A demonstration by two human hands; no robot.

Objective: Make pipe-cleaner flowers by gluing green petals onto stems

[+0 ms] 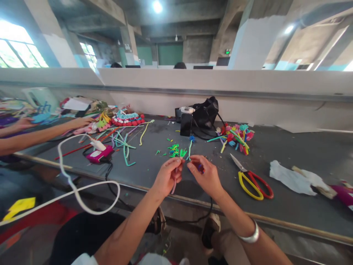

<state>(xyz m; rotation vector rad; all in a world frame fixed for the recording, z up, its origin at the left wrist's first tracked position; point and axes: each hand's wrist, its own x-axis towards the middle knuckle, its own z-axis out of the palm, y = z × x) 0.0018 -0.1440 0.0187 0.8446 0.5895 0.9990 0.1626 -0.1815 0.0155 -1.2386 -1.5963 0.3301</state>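
Note:
My left hand pinches a thin pink pipe cleaner that hangs down below my fingers, with a small green tuft at its top. My right hand is closed on a small blue and red piece, right beside the left hand, above the near edge of the grey table. A green stem with a blue tip lies just behind my hands. Small green scraps are scattered there too.
Yellow and red scissors lie right of my hands. A pile of bright pipe cleaner flowers, a black bag and a phone sit behind. Another person's arms reach in from the left, near a pink glue gun and white cable.

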